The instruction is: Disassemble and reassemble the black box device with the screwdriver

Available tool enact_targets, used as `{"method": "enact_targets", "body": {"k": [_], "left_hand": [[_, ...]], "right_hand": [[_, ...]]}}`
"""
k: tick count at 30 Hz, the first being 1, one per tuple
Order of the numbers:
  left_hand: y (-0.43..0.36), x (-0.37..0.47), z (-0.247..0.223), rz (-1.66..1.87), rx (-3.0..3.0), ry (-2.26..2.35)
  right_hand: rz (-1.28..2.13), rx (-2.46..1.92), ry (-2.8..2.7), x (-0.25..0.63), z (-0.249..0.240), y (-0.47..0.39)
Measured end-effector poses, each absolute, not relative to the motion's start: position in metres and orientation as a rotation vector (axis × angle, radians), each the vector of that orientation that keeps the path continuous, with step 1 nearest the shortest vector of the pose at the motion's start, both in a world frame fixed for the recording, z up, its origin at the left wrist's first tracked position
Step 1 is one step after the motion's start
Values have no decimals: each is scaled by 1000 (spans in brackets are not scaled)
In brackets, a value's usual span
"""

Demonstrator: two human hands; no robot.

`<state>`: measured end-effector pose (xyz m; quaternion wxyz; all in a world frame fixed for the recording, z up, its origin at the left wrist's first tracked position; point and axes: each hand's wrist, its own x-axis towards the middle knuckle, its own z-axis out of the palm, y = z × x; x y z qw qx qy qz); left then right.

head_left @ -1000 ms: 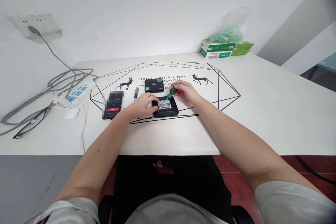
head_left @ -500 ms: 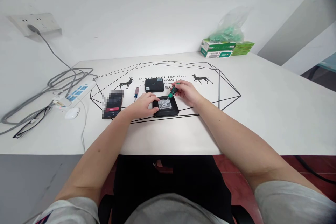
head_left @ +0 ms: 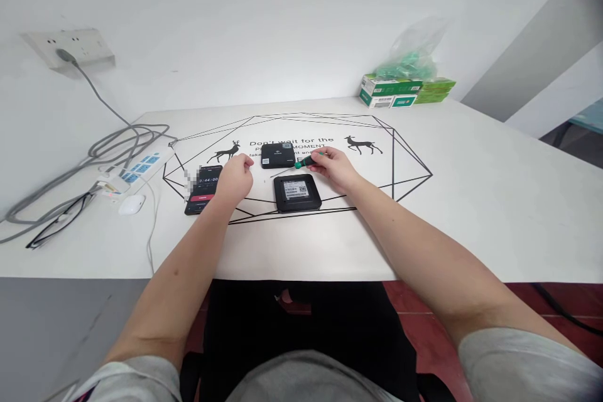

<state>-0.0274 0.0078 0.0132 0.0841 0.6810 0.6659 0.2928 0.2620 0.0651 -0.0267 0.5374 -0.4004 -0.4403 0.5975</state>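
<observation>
Screwdriver (head_left: 305, 161) with a green and black handle is in the closed grip of the right hand (head_left: 335, 169), fingertips around the handle just beyond the open black casing (head_left: 298, 205), its thin shaft slanting leftwards above the desk (head_left: 330, 245) past the casing's far edge, the tip apart from it. The left hand (head_left: 235, 179) is to the left of the casing, its fingers curled in; whether that grip holds something cannot be told. The casing itself lies flat with its white label (head_left: 295, 189) facing up, touched by neither hand. A tiny dark speck (head_left: 264, 181) sits just left of the casing, too small to identify; if it is a loose part, a brush from the left hand or the shaft could flick it away. A closed black box (head_left: 277, 156) lies beyond the casing, near enough to the shaft that a careless swing could scratch its top. With no hand bracing the casing, it could slide under a sideways push, and a tip brought down at a slant might slip and score the label. Farther left of the casing, the phone (head_left: 203, 190) lies close beneath the left forearm (head_left: 188, 270), which could nudge it if drawn back low; the white case (head_left: 132, 204) and the power strip (head_left: 141, 168) are well beyond that, while green boxes (head_left: 391, 86) stand far behind and right of the casing
</observation>
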Motion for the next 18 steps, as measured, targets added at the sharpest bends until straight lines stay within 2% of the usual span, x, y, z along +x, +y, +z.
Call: {"method": "enact_targets", "body": {"k": [8, 18], "left_hand": [[4, -13, 7, 762, 2089, 1908], [6, -18, 4, 811, 2109, 1884]], "right_hand": [[1435, -910, -1194, 255, -33, 62], [1412, -880, -1133, 255, -33, 65]]}}
